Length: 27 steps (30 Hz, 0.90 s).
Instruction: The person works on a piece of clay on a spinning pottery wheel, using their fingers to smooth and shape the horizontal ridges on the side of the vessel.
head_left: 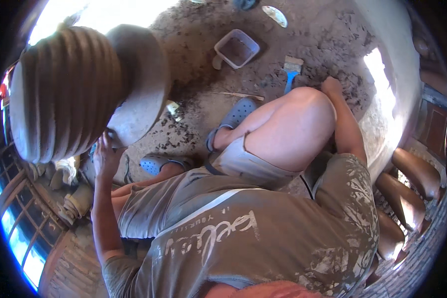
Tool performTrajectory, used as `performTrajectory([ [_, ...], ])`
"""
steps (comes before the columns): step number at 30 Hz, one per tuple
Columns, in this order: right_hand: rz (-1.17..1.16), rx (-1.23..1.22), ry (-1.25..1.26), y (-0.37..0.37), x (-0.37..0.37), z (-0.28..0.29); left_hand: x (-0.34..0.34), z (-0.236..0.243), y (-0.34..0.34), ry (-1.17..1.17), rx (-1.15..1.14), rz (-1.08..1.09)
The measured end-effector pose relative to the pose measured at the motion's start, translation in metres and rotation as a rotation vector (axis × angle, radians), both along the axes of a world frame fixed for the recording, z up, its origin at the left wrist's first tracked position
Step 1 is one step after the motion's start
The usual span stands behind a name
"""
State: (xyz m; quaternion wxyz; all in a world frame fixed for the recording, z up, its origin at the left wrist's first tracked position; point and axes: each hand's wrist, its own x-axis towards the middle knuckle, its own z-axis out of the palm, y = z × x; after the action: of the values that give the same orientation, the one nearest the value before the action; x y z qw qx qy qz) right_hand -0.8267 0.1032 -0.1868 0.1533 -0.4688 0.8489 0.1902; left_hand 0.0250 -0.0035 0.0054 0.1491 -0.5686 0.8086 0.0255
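Note:
A large grey clay pot [67, 94] with coiled, ribbed walls stands at the left, joined to a round pale disc [139, 116]. My left hand [107, 156] reaches up to the pot's near side, its fingers stretched out against the clay beside the disc's edge. Beyond my raised knee, my right hand [331, 85] is down at the floor, curled in among dark clay crumbs [350, 82]. Whatever it may grip is hidden. Just left of that hand lies a flat paintbrush [292, 74] with a blue handle, its lower end behind my knee.
A small square plastic tub [237, 48] sits on the dirty floor, with a thin stick [241, 96] nearer me. A white oval piece [274, 16] lies farther off. Several brown curved forms [402, 201] line the right side. Clay pieces [77, 201] stand at the lower left.

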Motion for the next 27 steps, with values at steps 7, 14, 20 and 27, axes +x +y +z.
performTrajectory([
  [7, -0.121, -0.069, 0.058, 0.009, 0.036, -0.006, -0.009, 0.012, -0.012, 0.043, 0.187, 0.131],
  [14, -0.111, -0.001, 0.110, -0.006, 0.035, -0.012, 0.002, 0.008, -0.001, 0.052, 0.071, 0.042],
  [20, -0.057, 0.018, 0.131, -0.018, 0.027, -0.008, -0.018, 0.032, -0.012, 0.029, 0.136, 0.108],
  [27, 0.141, -0.142, 0.149, -0.007, -0.007, -0.007, -0.020, -0.012, -0.032, 0.096, 0.121, 0.217],
])
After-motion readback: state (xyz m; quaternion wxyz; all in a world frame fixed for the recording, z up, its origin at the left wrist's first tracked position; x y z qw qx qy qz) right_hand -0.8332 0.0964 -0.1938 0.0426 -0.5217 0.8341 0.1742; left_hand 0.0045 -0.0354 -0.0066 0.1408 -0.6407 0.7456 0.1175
